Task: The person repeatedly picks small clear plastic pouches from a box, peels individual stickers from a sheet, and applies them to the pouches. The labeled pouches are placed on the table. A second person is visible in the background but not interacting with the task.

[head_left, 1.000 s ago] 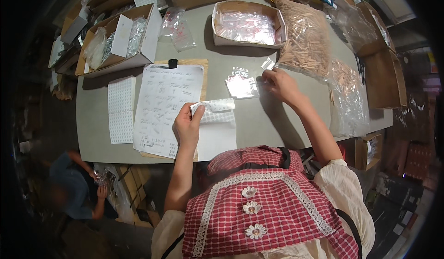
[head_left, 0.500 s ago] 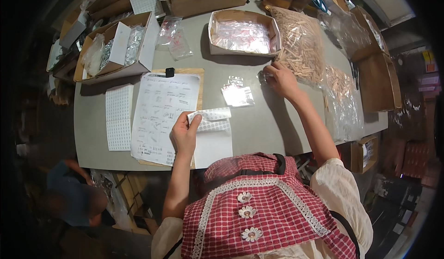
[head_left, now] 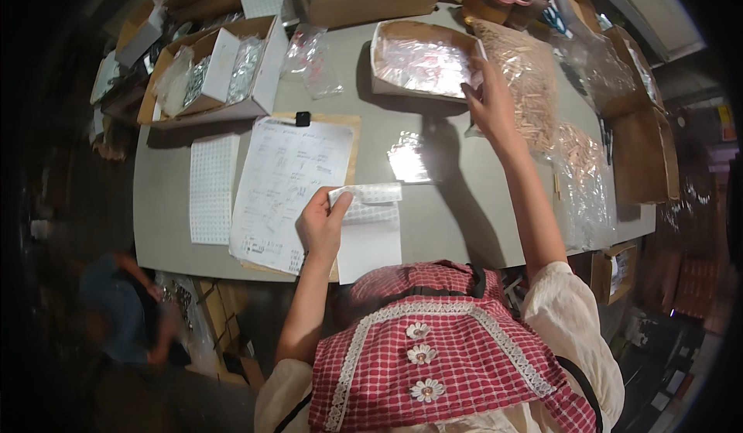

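My left hand (head_left: 323, 220) pinches a white sticker sheet (head_left: 370, 236) by its upper left corner, thumb on top. The sheet's top end is folded over, showing rows of small round stickers. My right hand (head_left: 493, 108) reaches to the right rim of a cardboard box (head_left: 418, 92) filled with small clear bags (head_left: 426, 61). Its thumb and forefinger are apart at that rim, and no held thing shows between them. On the table between my hands lies a shiny clear packet (head_left: 412, 158), its contents lost in glare.
A clipboard with a printed sheet (head_left: 290, 185) and another sticker sheet (head_left: 213, 193) lie at left. Behind them stands a divided box of bagged hardware (head_left: 271, 69). Bags of wooden dowels (head_left: 526, 77) lie at right. A person (head_left: 124, 309) is at the lower left.
My right hand has moved from the tabletop beside the bag of dowels up to the box's right rim. My left hand still holds the sticker sheet. The view has shifted slightly.
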The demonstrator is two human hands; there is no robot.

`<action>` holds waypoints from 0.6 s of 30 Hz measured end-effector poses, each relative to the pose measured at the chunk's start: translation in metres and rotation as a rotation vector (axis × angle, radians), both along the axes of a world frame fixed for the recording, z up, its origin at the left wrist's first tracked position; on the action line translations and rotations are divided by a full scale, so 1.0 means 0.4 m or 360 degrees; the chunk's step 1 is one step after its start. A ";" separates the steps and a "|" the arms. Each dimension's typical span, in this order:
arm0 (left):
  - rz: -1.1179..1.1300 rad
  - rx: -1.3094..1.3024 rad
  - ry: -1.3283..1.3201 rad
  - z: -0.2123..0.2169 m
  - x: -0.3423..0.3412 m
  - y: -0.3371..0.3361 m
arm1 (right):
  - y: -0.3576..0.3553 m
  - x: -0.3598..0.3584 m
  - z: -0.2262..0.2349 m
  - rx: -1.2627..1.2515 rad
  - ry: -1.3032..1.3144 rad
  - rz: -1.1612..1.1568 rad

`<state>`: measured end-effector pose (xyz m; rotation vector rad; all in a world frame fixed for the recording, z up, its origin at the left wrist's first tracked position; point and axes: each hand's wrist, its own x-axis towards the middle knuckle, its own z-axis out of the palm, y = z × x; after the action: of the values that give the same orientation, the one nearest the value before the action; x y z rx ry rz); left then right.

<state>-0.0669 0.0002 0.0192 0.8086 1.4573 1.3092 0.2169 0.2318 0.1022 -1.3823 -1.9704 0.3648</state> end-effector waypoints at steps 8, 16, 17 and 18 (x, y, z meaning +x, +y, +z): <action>-0.0111 0.0024 -0.0042 0.003 0.008 0.012 | -0.306 -0.235 -0.030 -0.0230 -0.0152 0.1151; -0.0128 -0.0020 0.0002 0.023 0.005 0.015 | -0.328 -0.269 -0.058 0.0086 -0.0463 0.1058; -0.0108 -0.0040 0.0087 0.025 0.004 0.016 | -0.331 -0.268 -0.060 0.0097 -0.0488 0.1051; -0.0088 -0.0059 0.0172 0.026 0.002 0.019 | -0.335 -0.268 -0.059 0.0126 -0.0494 0.1044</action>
<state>-0.0659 0.0080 0.0296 0.9008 1.5285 1.2097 0.1096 0.0979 0.0785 -0.7383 -2.6458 0.3724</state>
